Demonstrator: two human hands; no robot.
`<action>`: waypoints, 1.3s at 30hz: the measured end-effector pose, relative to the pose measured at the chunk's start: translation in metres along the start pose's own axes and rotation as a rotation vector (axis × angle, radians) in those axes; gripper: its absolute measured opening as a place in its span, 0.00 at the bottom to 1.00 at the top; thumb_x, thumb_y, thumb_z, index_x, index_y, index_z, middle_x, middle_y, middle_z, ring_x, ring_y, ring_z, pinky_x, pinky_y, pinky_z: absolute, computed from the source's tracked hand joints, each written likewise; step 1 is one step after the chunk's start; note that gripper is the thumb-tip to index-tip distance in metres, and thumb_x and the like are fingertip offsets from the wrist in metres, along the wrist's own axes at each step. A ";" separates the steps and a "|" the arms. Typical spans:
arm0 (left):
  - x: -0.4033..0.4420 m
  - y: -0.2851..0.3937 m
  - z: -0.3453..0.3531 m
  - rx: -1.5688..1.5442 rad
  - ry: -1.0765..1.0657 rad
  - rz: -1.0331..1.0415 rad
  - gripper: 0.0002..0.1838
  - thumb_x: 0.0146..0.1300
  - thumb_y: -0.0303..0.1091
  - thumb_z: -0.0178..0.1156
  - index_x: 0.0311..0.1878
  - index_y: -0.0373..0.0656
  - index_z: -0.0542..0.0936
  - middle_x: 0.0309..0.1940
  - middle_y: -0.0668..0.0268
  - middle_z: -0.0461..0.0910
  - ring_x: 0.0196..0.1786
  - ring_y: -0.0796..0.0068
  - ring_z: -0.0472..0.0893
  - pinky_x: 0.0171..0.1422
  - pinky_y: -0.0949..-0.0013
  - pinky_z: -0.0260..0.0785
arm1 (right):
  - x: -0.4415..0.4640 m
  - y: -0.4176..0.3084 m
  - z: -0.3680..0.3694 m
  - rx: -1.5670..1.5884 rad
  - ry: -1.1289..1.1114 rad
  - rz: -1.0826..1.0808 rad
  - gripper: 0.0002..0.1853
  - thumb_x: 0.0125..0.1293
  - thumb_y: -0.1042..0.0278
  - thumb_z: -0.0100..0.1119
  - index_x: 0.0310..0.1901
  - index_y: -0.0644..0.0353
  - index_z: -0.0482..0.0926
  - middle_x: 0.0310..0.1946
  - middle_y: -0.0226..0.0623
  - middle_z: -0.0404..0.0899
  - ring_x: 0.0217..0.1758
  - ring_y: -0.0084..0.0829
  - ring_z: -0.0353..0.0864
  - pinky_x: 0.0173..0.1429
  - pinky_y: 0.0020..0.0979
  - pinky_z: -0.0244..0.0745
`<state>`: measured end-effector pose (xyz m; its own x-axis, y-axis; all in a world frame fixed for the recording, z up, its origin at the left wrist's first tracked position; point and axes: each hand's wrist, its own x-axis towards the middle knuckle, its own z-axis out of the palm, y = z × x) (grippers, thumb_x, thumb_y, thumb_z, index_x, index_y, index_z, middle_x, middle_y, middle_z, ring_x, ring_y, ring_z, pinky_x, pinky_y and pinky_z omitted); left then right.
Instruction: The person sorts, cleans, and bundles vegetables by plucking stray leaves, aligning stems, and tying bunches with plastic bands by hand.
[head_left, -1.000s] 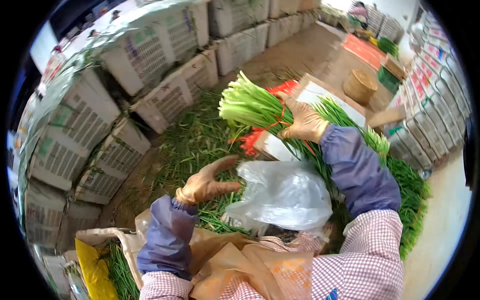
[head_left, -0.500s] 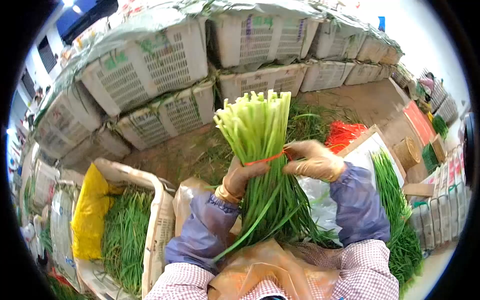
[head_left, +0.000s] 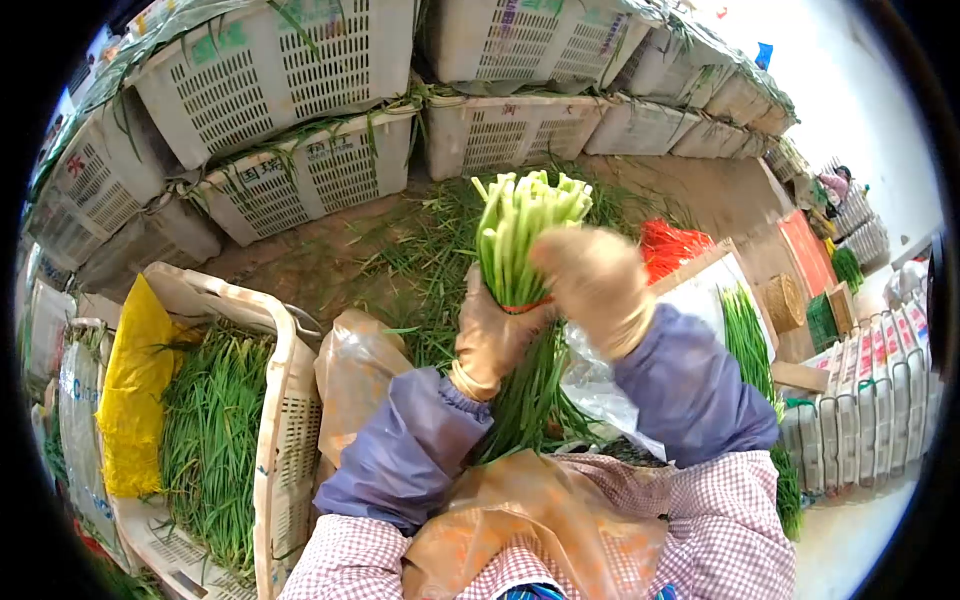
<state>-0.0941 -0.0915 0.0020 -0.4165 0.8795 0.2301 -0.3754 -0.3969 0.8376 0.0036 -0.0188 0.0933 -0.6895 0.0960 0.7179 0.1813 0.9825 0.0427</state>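
A bundle of garlic chives (head_left: 508,245) stands upright before me, pale cut ends up and green leaves hanging toward my lap. An orange-red tie (head_left: 524,307) circles it. My gloved left hand (head_left: 488,335) is closed around the bundle's left side at the tie. In front of the bundle's upper right side is my gloved right hand (head_left: 592,283), smeared by motion. Its fingers do not show clearly, so I cannot tell whether it grips anything.
Left of me, a white crate (head_left: 283,420) holds loose chives (head_left: 215,440) beside yellow woven cloth (head_left: 135,400). Red ties (head_left: 670,250) and more chives (head_left: 745,330) lie to the right. Stacked crates (head_left: 300,85) line the back. A person (head_left: 832,187) is far right.
My right hand has moved from beside the tie up in front of the pale stems. The bundle is turned, and my left hand stays around it. The view has tipped downward.
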 end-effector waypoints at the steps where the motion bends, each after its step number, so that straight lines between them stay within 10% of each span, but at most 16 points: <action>1: 0.002 -0.009 -0.008 0.076 0.017 -0.052 0.35 0.46 0.29 0.73 0.55 0.37 0.64 0.49 0.61 0.75 0.49 0.71 0.76 0.55 0.68 0.69 | 0.007 0.008 -0.013 0.062 0.111 0.277 0.07 0.59 0.67 0.62 0.34 0.59 0.77 0.24 0.34 0.77 0.23 0.28 0.77 0.27 0.30 0.71; 4: 0.001 -0.015 -0.017 0.162 0.058 -0.109 0.35 0.45 0.31 0.74 0.54 0.37 0.64 0.49 0.61 0.75 0.49 0.71 0.76 0.55 0.68 0.69 | 0.011 0.010 -0.049 0.532 0.395 0.829 0.06 0.63 0.67 0.59 0.33 0.59 0.77 0.20 0.32 0.75 0.21 0.22 0.73 0.27 0.27 0.71; 10: -0.002 -0.007 -0.006 0.073 0.027 -0.088 0.38 0.44 0.32 0.75 0.55 0.37 0.63 0.49 0.61 0.75 0.48 0.72 0.76 0.55 0.68 0.69 | -0.020 -0.043 -0.009 0.150 -0.117 0.609 0.11 0.57 0.64 0.64 0.37 0.60 0.75 0.23 0.42 0.78 0.26 0.41 0.80 0.31 0.33 0.75; 12: -0.007 -0.001 0.002 0.092 0.096 -0.063 0.38 0.44 0.32 0.75 0.55 0.38 0.63 0.49 0.62 0.75 0.48 0.72 0.76 0.55 0.68 0.69 | -0.024 -0.046 0.004 0.120 -0.050 0.677 0.12 0.57 0.65 0.66 0.36 0.63 0.77 0.18 0.41 0.74 0.20 0.26 0.76 0.26 0.28 0.70; 16: -0.010 -0.010 -0.011 0.089 0.063 -0.129 0.37 0.45 0.30 0.74 0.56 0.39 0.63 0.49 0.61 0.75 0.50 0.72 0.76 0.55 0.67 0.70 | -0.032 -0.037 0.013 0.319 -0.022 0.614 0.09 0.59 0.68 0.63 0.34 0.64 0.76 0.15 0.38 0.73 0.17 0.26 0.73 0.23 0.28 0.69; 18: -0.009 -0.008 -0.018 0.133 0.000 -0.164 0.36 0.45 0.28 0.74 0.55 0.38 0.64 0.48 0.61 0.76 0.50 0.72 0.77 0.55 0.67 0.70 | -0.019 -0.036 -0.020 0.976 -0.235 1.188 0.05 0.60 0.70 0.60 0.30 0.60 0.76 0.19 0.31 0.76 0.19 0.28 0.76 0.23 0.29 0.69; 20: -0.009 0.002 -0.018 0.143 -0.016 -0.241 0.34 0.45 0.28 0.73 0.55 0.39 0.66 0.46 0.62 0.77 0.48 0.72 0.77 0.54 0.68 0.71 | -0.032 -0.020 -0.050 1.545 0.201 0.957 0.08 0.65 0.66 0.56 0.29 0.57 0.72 0.13 0.25 0.68 0.12 0.18 0.67 0.17 0.24 0.65; 23: -0.009 0.001 -0.022 0.080 -0.037 -0.289 0.31 0.44 0.26 0.72 0.54 0.39 0.71 0.47 0.64 0.79 0.47 0.73 0.78 0.54 0.69 0.70 | -0.058 0.036 -0.079 1.852 0.226 0.430 0.15 0.69 0.63 0.50 0.24 0.53 0.65 0.10 0.22 0.65 0.10 0.22 0.67 0.18 0.28 0.66; 25: -0.009 0.004 -0.021 0.002 -0.093 -0.329 0.31 0.44 0.26 0.72 0.54 0.38 0.71 0.47 0.64 0.79 0.47 0.73 0.78 0.54 0.69 0.70 | -0.075 0.052 -0.068 1.036 0.041 0.800 0.05 0.65 0.68 0.55 0.34 0.58 0.72 0.21 0.29 0.73 0.24 0.25 0.75 0.31 0.29 0.73; 27: -0.010 0.013 -0.017 -0.101 -0.164 -0.408 0.31 0.45 0.26 0.71 0.55 0.38 0.73 0.47 0.65 0.79 0.47 0.73 0.78 0.54 0.69 0.69 | -0.109 0.054 -0.049 -0.013 -0.114 0.812 0.16 0.59 0.72 0.62 0.50 0.62 0.75 0.34 0.34 0.78 0.40 0.25 0.77 0.44 0.25 0.74; 30: -0.012 0.005 -0.019 -0.139 -0.217 -0.369 0.31 0.45 0.29 0.71 0.56 0.38 0.72 0.46 0.65 0.79 0.47 0.73 0.78 0.53 0.68 0.70 | -0.080 0.004 -0.053 0.878 -0.039 1.137 0.26 0.63 0.58 0.61 0.59 0.61 0.68 0.27 0.30 0.76 0.28 0.19 0.73 0.32 0.22 0.71; 32: -0.014 0.011 -0.017 -0.139 -0.239 -0.454 0.32 0.45 0.32 0.72 0.56 0.38 0.72 0.47 0.65 0.78 0.47 0.72 0.78 0.53 0.68 0.70 | -0.086 0.002 -0.032 0.584 -0.178 0.926 0.25 0.63 0.55 0.61 0.55 0.63 0.71 0.23 0.29 0.75 0.27 0.18 0.72 0.28 0.24 0.67; 37: -0.013 0.010 -0.020 -0.117 -0.284 -0.433 0.33 0.46 0.33 0.71 0.57 0.38 0.71 0.48 0.65 0.77 0.48 0.72 0.77 0.53 0.67 0.69 | -0.072 -0.005 -0.027 0.984 -0.159 1.105 0.19 0.68 0.51 0.53 0.32 0.60 0.78 0.19 0.27 0.74 0.20 0.17 0.73 0.22 0.20 0.67; 39: -0.012 0.002 -0.027 -0.102 -0.267 -0.439 0.33 0.46 0.33 0.71 0.57 0.38 0.71 0.48 0.65 0.77 0.48 0.72 0.77 0.53 0.67 0.69 | -0.088 0.018 -0.034 1.122 0.302 1.063 0.16 0.68 0.52 0.51 0.32 0.56 0.76 0.13 0.23 0.69 0.10 0.16 0.64 0.14 0.20 0.58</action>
<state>-0.1120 -0.1101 -0.0130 0.0181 0.9998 -0.0022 -0.5513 0.0118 0.8342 0.0914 -0.0149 0.0548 -0.4053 0.8930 0.1955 -0.2142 0.1151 -0.9700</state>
